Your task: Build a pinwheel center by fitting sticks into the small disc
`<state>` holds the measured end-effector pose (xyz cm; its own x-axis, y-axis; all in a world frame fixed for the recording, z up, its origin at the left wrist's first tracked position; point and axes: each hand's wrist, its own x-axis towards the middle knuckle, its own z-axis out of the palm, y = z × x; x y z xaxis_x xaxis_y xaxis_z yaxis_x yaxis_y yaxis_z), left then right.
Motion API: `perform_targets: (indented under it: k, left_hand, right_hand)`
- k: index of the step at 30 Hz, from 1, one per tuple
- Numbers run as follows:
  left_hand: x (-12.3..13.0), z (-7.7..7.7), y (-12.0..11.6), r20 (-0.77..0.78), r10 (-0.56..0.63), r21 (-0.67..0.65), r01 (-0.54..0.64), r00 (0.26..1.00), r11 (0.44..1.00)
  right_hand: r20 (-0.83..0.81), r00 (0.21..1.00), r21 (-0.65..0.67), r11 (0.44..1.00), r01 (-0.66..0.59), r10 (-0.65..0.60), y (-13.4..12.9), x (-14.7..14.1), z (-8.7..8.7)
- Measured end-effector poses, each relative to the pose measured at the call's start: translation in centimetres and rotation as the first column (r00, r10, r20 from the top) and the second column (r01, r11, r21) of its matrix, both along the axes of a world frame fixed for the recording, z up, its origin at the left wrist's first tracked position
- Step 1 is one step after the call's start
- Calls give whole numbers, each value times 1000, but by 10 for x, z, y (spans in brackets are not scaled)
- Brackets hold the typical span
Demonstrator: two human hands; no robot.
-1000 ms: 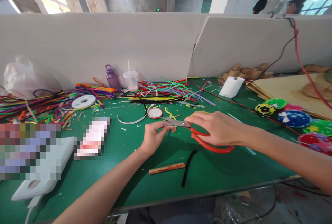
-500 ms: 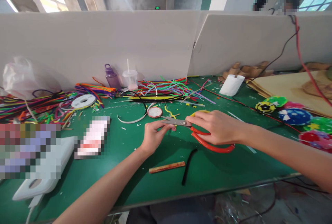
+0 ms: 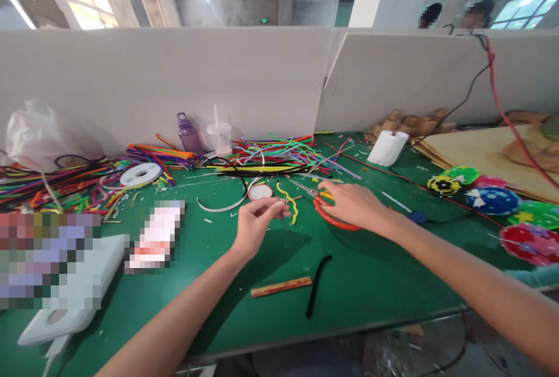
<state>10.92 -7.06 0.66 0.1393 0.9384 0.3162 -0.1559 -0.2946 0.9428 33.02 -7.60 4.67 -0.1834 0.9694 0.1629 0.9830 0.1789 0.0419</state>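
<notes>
My right hand (image 3: 347, 199) grips a pair of scissors (image 3: 334, 215) by its red and yellow handles, the blades pointing away to the left over the table. My left hand (image 3: 262, 217) is pinched closed; whatever lies between its fingertips is too small to make out. Just behind that hand sits a small round dish (image 3: 261, 191) of white bits. A wavy yellow pipe cleaner (image 3: 289, 203) lies between the two hands. Nearer the front edge are a reddish-brown stick (image 3: 282, 287) and a short black pipe cleaner (image 3: 318, 286).
Bundles of coloured pipe cleaners (image 3: 279, 152) lie along the back, near a purple bottle (image 3: 188, 132) and a lidded cup (image 3: 219, 138). A ribbon spool (image 3: 140, 174) and a white power bank (image 3: 82, 289) are left. Fuzzy flower pieces (image 3: 493, 198) and a paper roll (image 3: 388, 148) are right.
The scissors have moved away from my left fingers, back and slightly right, and dropped toward the table. My left hand stays pinched in nearly the same place.
</notes>
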Motion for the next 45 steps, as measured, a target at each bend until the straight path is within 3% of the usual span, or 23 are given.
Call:
perform_targets:
  k: [4,7,11,13,15,16,18,23,27,32,38,42,45]
  left_hand:
    - [-5,-2,6,40,21,-77,-17,999,997]
    - [-8,-4,10,48,25,-111,-20,999,994]
    - [-8,-5,12,74,23,-149,-11,997,989]
    - [-8,-6,13,81,18,-163,-4,997,987]
    - [-9,-6,14,86,16,-160,-2,996,987]
    - [-10,-6,15,88,18,-153,-5,996,988]
    - [-12,-7,16,93,42,-137,-29,995,990]
    - [-14,-8,19,104,136,-117,-123,985,985]
    - [-13,-9,19,101,136,-125,-123,986,985]
    - [-13,-10,18,72,89,-137,-79,993,987]
    - [-17,-6,20,43,103,-162,-94,994,982]
    - [-23,-4,23,30,168,-179,-160,985,971]
    - [-26,-2,23,-8,150,-183,-149,989,972]
  right_hand:
    - [-76,994,-71,995,73,-79,16,-6,-27]
    - [-134,990,-104,994,35,-49,24,-7,-36]
    - [-164,986,9,1000,-13,15,21,-14,-28]
    - [-298,951,77,995,-67,87,15,-25,-18]
    - [-543,823,-69,968,-242,167,8,-40,-9]
    - [-659,734,-178,914,-364,164,6,-49,-6]
    - [-797,592,-255,823,-507,118,4,-64,-6]
    - [-939,344,-203,855,-478,-31,8,-85,-23]
    - [-969,246,-114,890,-441,-3,10,-87,-37]
    - [-979,201,-63,910,-411,23,10,-84,-42]
    - [-966,257,-96,916,-389,8,9,-83,-44]
    - [-957,283,-189,881,-434,-66,7,-83,-43]
    - [-952,291,-228,850,-475,-93,5,-81,-42]
